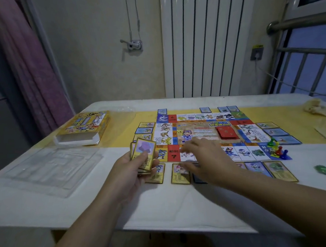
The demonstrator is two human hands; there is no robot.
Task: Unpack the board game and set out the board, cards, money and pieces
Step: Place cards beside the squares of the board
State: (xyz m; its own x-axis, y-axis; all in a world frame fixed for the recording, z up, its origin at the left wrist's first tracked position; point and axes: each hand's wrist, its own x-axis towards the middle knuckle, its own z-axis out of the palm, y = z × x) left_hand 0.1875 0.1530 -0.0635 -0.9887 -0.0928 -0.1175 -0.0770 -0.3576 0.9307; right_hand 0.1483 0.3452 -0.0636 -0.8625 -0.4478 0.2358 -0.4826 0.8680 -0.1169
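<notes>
Where the white counter meets the far wall, a tall ribbed radiator stands behind it. A pink curtain hangs at the left and a barred window is at the right. A yellow strip runs across the far half of the counter, and the board lies flat on it, its near edge reaching onto the white part.

Single cards lie face up just beside the board on all four sides. A red stack sits on the board's middle, and a cluster of coloured pieces stands at its near right corner.

The left hand grips a fan of cards, thumb across the front one, just off the board's near left corner. The right hand is spread palm down over the board's near edge and the row of cards there. It is blurred, so I cannot tell whether it touches a card.

The yellow box lies open-ended at the far left, well apart from the board. A clear plastic tray lies nearer, close to the left edge. Crumpled paper sits at the far right, and a small green thing, too blurred to identify, lies near the right edge. Bare white surface stretches between the row of cards and the counter's near edge, under both forearms.
</notes>
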